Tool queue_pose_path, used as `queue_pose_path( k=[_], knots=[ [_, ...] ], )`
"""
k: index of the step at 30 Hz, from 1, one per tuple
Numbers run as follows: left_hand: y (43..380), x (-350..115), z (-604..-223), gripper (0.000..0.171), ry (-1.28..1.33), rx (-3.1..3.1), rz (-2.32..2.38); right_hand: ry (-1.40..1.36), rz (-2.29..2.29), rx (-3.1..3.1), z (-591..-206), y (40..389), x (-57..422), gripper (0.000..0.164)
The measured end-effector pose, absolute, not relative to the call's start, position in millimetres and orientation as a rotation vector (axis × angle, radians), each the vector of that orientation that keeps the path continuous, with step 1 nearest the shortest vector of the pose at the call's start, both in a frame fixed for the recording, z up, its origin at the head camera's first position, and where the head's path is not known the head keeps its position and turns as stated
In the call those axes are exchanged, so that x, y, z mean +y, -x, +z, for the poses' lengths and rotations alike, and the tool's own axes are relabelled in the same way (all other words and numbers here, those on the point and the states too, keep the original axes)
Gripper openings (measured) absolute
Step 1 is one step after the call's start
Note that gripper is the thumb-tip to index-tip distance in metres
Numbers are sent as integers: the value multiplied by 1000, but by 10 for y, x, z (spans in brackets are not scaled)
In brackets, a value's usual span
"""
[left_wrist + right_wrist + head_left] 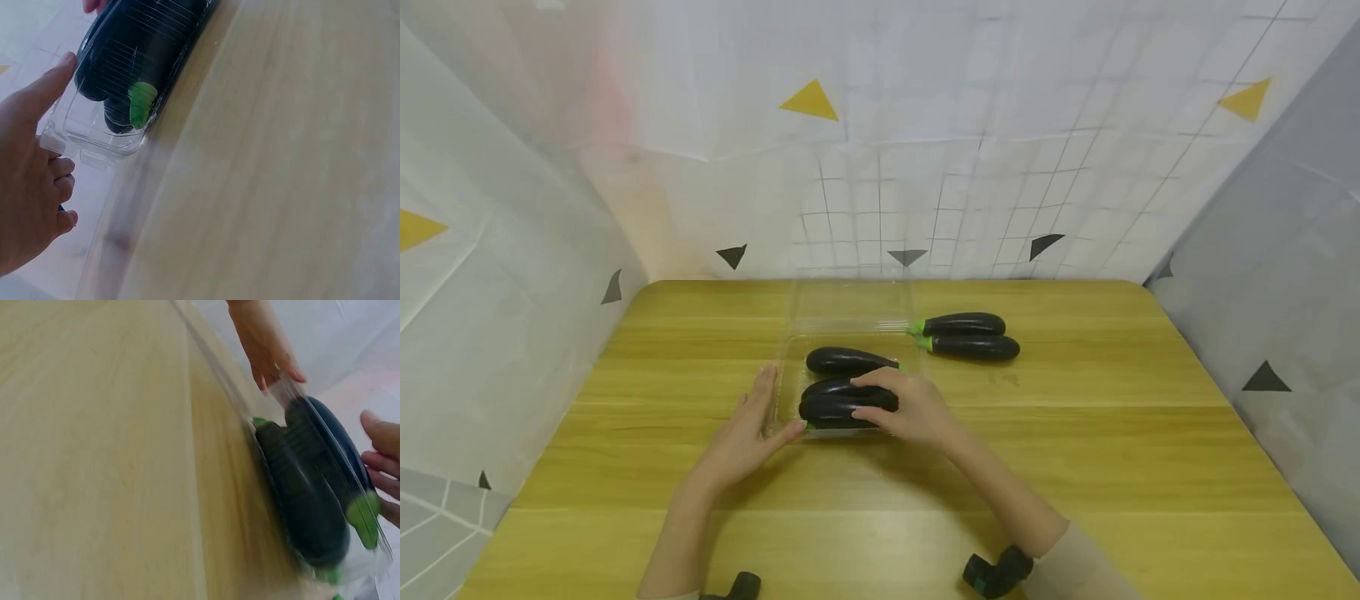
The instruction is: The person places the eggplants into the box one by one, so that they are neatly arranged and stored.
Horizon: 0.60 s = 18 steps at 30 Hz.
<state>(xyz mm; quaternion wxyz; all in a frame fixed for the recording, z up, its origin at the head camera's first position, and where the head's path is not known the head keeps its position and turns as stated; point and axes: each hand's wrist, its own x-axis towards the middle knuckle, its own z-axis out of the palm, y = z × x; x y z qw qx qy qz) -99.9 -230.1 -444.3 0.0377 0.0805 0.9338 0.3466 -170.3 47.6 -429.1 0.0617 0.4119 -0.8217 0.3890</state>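
A clear plastic box (786, 350) on the wooden table holds three dark eggplants. Its near corner sits between the thumb and fingers of my left hand (741, 442); the left wrist view shows that thumb (53, 81) on the rim. Over the box's right part is my right hand (913, 408), thumb and fingers spread above the front eggplant (831, 408). In the right wrist view the right thumb stands off the upper eggplant (328, 428), other fingertips close to its surface. Behind lies the back eggplant (842, 361); the middle one (820, 387) is partly covered.
Two more eggplants, a rear one (966, 323) and a nearer one (973, 347), lie side by side right of the box, green stems toward it. The box's clear lid (850, 304) is raised at the back. White sheeting (880, 192) stands behind the table (1112, 467).
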Motion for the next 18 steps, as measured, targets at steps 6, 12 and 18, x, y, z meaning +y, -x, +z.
queue_pose_path(
  k=[6, 12, 18],
  knots=[
    [1012, -2298, -4427, 98, -280, 2888, 1057, -1019, 1406, -2442, -4205, 1784, 707, 36],
    [1011, -2295, -4424, 99, -284, 2885, 1058, -976, 1547, -2330, -4098, 1895, 989, 41],
    [1001, -2298, -4435, 99, -269, 2879, 1057, -960, 1569, -2380, -4060, 1987, 1238, 53]
  ],
)
